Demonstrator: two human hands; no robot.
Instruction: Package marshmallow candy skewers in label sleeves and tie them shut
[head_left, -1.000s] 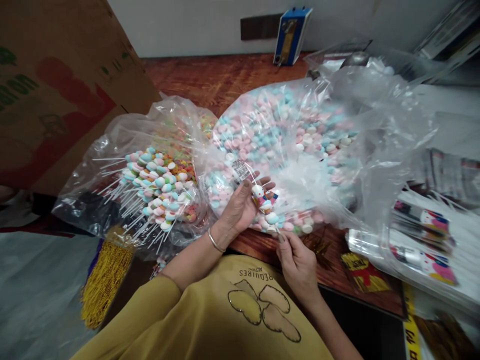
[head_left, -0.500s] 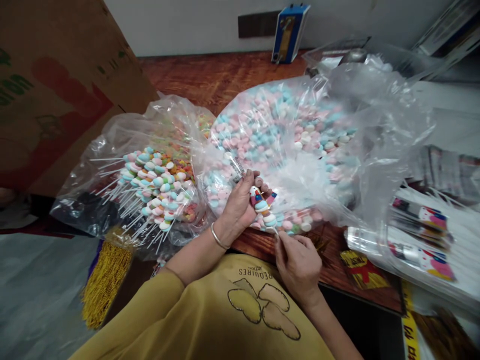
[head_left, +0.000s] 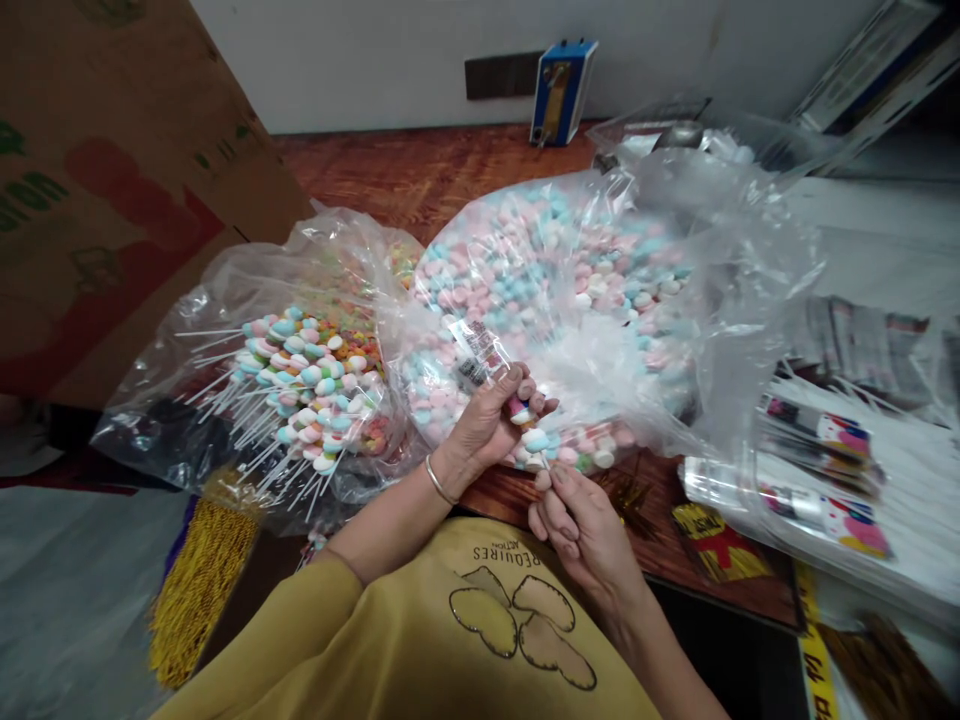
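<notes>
"Cardboard box (head_left: 97,230) at the far left, and next along?"

"Skewered marshmallows (head_left: 307,390), bunched in a clear bag (head_left: 225,275) on the tabletop (head_left: 367,180), sticks outward."

"Then, mid-view?"

"One marshmallow skewer (head_left: 535,441), just in front of a big bag (head_left: 739,260) of loose marshmallows (head_left: 487,265). Held at the upper end, together with a printed wrapper (head_left: 480,348), in the closed left hand (head_left: 484,425); pinched lower down, by the white stick (head_left: 547,463), in the fingertips of the right hand (head_left: 589,515). Hands near each other, not touching."

"Which step, then?"

"Probably sleeving: candy apparently partway into the wrapper. Hard to tell how far, behind those fingers."

"And for the next move?"

"Calls, most likely, for a steady pinch on the stick and a light hold on the film, enough to seat the candy without squashing it."

"Farther right?"

"Gold packet (head_left: 716,545) near the tabletop's edge, then a pile of printed wrappers (head_left: 855,525)."
</notes>
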